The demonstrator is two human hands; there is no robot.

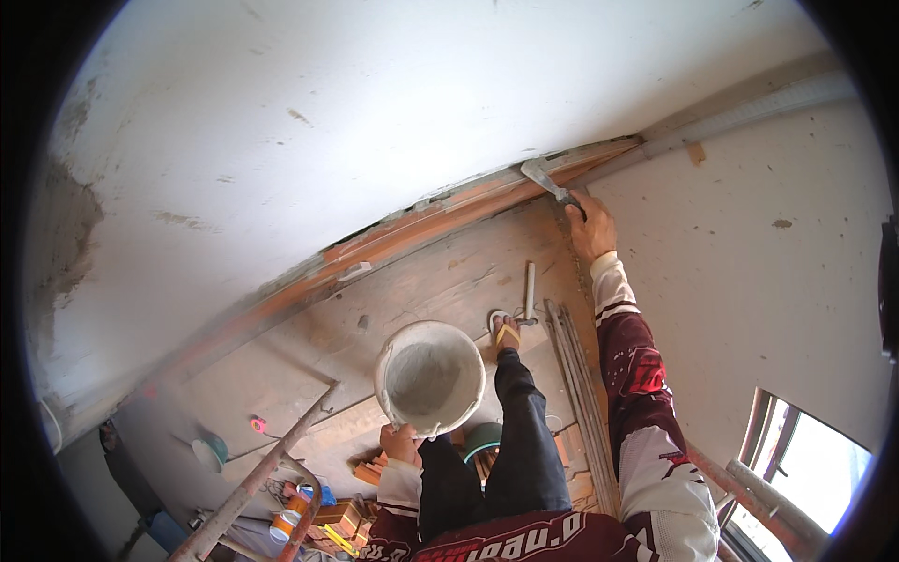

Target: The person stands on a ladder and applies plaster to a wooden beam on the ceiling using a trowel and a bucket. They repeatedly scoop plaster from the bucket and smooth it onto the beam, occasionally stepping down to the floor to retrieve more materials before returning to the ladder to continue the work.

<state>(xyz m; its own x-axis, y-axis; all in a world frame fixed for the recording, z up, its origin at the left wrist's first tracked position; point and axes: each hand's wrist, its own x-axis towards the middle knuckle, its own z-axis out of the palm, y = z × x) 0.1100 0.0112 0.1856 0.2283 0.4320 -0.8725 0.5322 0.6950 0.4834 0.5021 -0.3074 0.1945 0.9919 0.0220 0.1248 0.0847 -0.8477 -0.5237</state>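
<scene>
My right hand (592, 228) reaches far forward, closed round the handle of a putty knife (545, 178). The knife's metal blade touches or lies very near the reddish brick strip (487, 193) along the base of the white wall. My left hand (401, 443) grips the near rim of a white bucket (431, 377), held in front of my legs. Grey paste coats the bucket's inside; how deep it is I cannot tell. A rough gap runs between the brick strip and the white surface.
Rusty scaffold pipes (257, 478) stand at the lower left, others (770, 506) at the lower right. Long poles (582, 403) lie right of my sandalled foot (506, 332). Bricks (339, 517), a pink tape measure (258, 424) and a green bucket (484, 438) are below. A window (796, 468) opens at right.
</scene>
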